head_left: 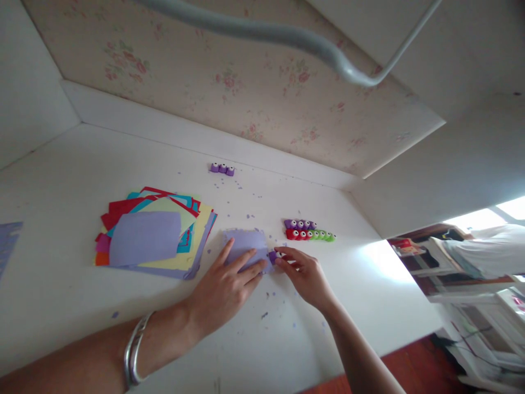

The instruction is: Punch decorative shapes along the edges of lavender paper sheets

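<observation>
- We lay our left hand point(229, 290) over a lavender sheet point(247, 239), fingers spread and pressing down on it rather than gripping it.
- With our right hand point(305, 276) we pinch a small purple punch point(272, 256), thumb and fingertips closed around it, at the right edge of that sheet.
- The sheet lies on the white table point(172, 334), between our two hands, just right of a fanned stack of coloured paper point(145, 235) with another lavender piece on top.
- Beyond our right hand we see a cluster of punches point(310, 231): a purple row behind, red and green ones in front.
- Three more purple punches point(222, 169) stand side by side near the back of the table.
- Tiny lavender scraps point(115, 314) (some too small to make out) dot the tabletop around the sheet.
- We wear a silver bangle point(133, 350) on our left wrist.
</observation>
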The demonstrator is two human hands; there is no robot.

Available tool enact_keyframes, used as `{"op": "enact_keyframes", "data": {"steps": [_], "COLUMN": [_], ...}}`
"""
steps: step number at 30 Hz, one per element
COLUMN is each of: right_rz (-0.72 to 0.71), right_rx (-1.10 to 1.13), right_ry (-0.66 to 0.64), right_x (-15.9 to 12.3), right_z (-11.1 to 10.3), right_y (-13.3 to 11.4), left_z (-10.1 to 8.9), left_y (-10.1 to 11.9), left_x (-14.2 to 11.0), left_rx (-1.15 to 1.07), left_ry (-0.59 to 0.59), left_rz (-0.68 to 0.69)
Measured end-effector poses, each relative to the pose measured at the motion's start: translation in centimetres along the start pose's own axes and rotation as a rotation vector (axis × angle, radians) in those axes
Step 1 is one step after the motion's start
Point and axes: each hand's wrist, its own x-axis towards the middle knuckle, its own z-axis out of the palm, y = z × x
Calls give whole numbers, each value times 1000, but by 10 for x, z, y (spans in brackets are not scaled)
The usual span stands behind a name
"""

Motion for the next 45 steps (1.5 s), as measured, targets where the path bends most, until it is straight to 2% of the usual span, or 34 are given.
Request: {"op": "enact_keyframes", "data": {"steps": [5, 11, 18, 25, 31, 37, 45], "right_rz": [5, -56, -34, 66, 93, 100, 202], "right_rx": [8, -23, -46, -141, -220, -190, -169], "right_ry": [-20, -49, -110, -199, -286, -338, -408], "right_x": [0, -1, 7, 20, 31, 38, 45], "right_z": [0, 2, -6, -13, -21, -22, -20], "right_y": [-5, -8, -15, -23, -27, -25, -28], "left_z": [-4, -5, -5, -4, -4, -3, -6], "left_y": [1, 2, 4, 5, 5, 3, 3], "left_x": [0, 0, 1, 1, 1, 1, 2], "left_rx": [-12, -65, -189, -186, -218, -239, -241], "left_ry": [-42, -114, -167, -144, -130, -134, -141], "left_rz": [-15, -28, -69, -131, -165, -169, -165]}}
